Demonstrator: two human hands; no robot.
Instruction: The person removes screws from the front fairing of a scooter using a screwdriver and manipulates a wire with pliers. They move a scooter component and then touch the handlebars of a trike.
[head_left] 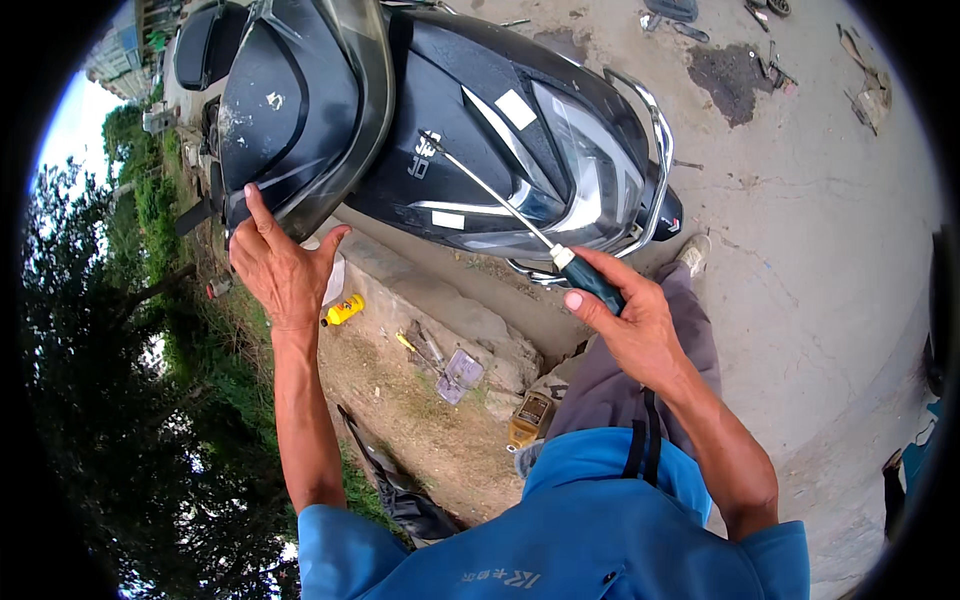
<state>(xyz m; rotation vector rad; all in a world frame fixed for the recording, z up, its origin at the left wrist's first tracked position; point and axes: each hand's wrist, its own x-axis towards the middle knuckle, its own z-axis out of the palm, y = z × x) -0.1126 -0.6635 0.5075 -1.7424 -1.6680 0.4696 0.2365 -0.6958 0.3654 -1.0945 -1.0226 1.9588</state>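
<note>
A black motor scooter [455, 85] fills the upper middle, its clear headlight toward the right and a dark windshield [300, 100] at the left. My right hand [635, 325] is wrapped round the dark green handle of a long-shafted screwdriver [590, 284]. The screwdriver's tip points up and left, over the black front panel beside some pale markings; whether it touches the panel I cannot tell. My left hand [285, 260] lies at the windshield's lower edge, index finger stretched out on or just above it, thumb spread. It holds nothing.
A stone kerb [430, 295] runs below the scooter. Near it lie a yellow bottle [343, 310], an open plastic case [460, 376] with small tools, and an amber jug [530, 420]. Dark debris and an oil stain [730, 82] mark the concrete at the upper right. Bushes line the left.
</note>
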